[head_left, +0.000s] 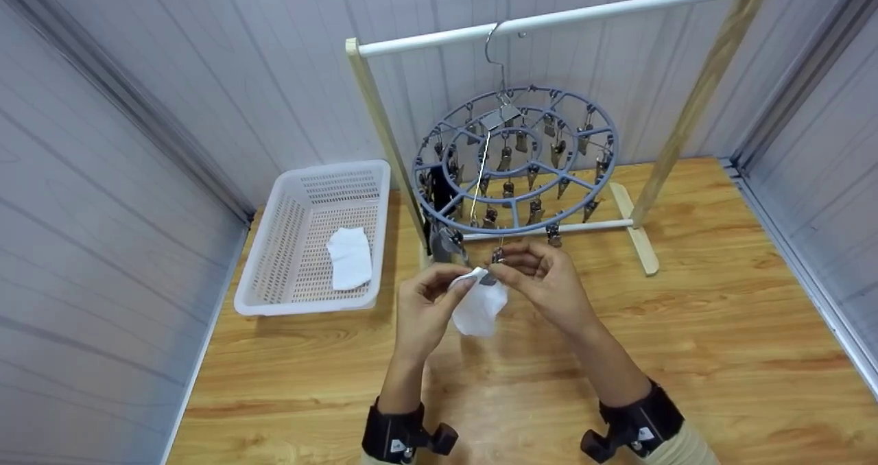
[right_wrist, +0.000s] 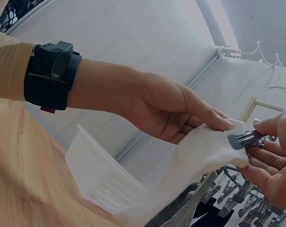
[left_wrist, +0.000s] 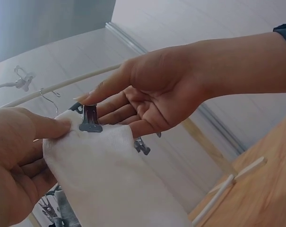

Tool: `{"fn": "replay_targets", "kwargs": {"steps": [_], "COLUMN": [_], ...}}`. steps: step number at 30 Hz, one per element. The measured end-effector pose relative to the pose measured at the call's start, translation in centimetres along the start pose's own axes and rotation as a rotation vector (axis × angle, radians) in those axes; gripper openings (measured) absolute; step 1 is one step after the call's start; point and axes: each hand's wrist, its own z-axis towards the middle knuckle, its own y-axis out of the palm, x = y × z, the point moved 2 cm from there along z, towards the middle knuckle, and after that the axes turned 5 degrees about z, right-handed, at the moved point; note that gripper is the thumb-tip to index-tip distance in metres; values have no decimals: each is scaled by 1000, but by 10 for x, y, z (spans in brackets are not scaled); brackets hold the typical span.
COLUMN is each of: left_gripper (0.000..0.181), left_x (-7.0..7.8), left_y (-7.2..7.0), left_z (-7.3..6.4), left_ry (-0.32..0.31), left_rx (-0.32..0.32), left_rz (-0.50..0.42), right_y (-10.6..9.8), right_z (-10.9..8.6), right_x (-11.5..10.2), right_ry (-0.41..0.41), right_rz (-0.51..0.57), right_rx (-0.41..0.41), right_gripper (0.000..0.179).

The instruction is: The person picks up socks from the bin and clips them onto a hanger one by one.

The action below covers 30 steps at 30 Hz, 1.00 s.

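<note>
A white sock hangs by its cuff below the front of the round clip hanger. My left hand pinches the cuff's left side between thumb and fingers. With thumb and fingertips, my right hand pinches a metal clip, whose jaws lie over the cuff's edge. The right wrist view shows the same clip across the cuff, beside the left thumb. Both hands are close together, and the sock's lower part drops free below them.
A white basket at the left has another white sock in it. The hanger hooks over the white rail of a wooden stand. Black and grey cloth pieces hang at its left side, with several bare clips around.
</note>
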Motion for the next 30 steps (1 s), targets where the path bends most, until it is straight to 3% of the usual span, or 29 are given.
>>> {"fn": "replay_targets", "kwargs": {"steps": [8, 19, 30], "left_gripper": [13, 12, 12], "left_x": [1, 2, 5], "left_y": [-14, -31, -49], "left_z": [2, 5, 7], "left_ry": [18, -15, -9], "left_rx": [70, 157, 218], "left_rz": [22, 67, 72], "right_y": [2, -3, -5], "right_z": [2, 0, -1], "right_x": [2, 1, -1], "right_ry": [-33, -41, -26], "right_rz": [-29, -93, -127], "right_rx": [-46, -44, -111], "right_gripper": [38, 26, 24]}}
